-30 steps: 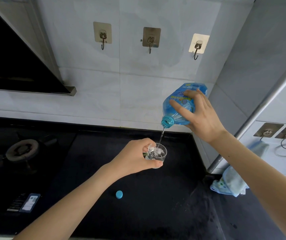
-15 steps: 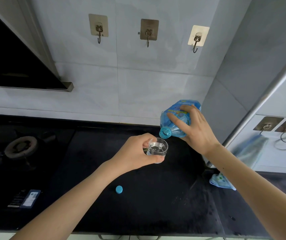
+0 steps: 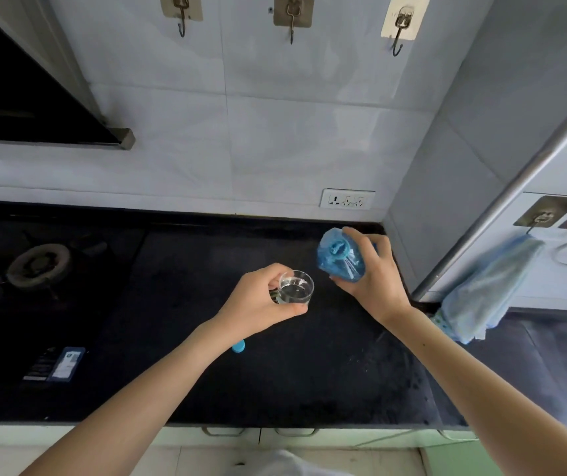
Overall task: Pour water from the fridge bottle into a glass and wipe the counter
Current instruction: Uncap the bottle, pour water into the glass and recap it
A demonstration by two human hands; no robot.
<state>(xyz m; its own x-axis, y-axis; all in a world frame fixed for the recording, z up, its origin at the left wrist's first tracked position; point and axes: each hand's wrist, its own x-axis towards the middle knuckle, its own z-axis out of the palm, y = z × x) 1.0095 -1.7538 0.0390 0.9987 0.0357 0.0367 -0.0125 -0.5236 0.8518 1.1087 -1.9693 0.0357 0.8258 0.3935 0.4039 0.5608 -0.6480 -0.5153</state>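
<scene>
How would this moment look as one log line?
left hand: holds glass | right hand: holds bottle | cap: on counter

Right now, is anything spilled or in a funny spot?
A little. The blue cap lies loose on the black counter, partly hidden under the left arm, so the bottle is open. Pale specks mark the counter's right side; drops or dust, I cannot tell.

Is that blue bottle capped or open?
Open: the bottle shows a bare mouth, and its blue cap lies on the counter.
</scene>
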